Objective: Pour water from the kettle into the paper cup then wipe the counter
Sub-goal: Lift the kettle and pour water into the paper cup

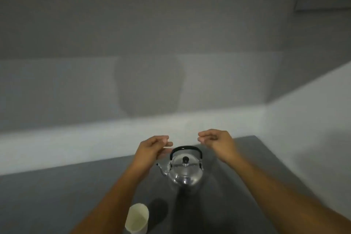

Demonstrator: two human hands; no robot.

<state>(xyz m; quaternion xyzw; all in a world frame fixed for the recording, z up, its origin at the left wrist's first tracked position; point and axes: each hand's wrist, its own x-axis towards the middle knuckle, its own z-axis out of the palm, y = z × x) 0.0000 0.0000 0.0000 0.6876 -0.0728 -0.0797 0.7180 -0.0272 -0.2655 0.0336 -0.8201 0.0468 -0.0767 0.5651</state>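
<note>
A shiny steel kettle (185,172) with a black arched handle and black lid knob stands on the grey counter (256,167), its spout pointing left. A white paper cup (137,218) stands upright near the bottom edge, partly hidden behind my left forearm. My left hand (152,149) hovers just left of the kettle's handle, fingers loosely curled and holding nothing. My right hand (216,141) hovers up and to the right of the handle, fingers also curled and empty. Neither hand touches the kettle.
A pale wall runs behind the counter and turns forward at the right, closing off the counter's right side. Cabinets hang overhead at the top of the view. No cloth is in view.
</note>
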